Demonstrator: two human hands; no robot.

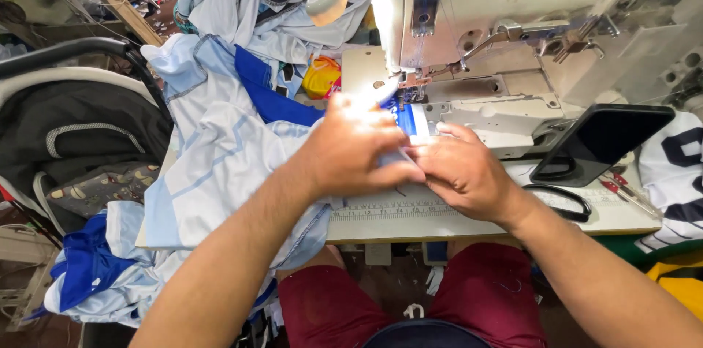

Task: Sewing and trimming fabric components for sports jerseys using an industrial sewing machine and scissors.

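Shirt [220, 143], pale blue with a darker blue trim, lies draped over the left of the table [469, 220], its edge fed under the sewing machine [512, 19] foot. Left hand [351, 147] lies flat on the cloth, fingers pressing a fold down. Right hand [461, 172] pinches the same edge just beside it, fingers closed on the fabric. Judged light, limp and rather slick: it will slide and bunch unless held taut. Best hold looks to be the hem close to the needle, both sides. Phone [600, 139] and scissors [560, 201] rest to the right.
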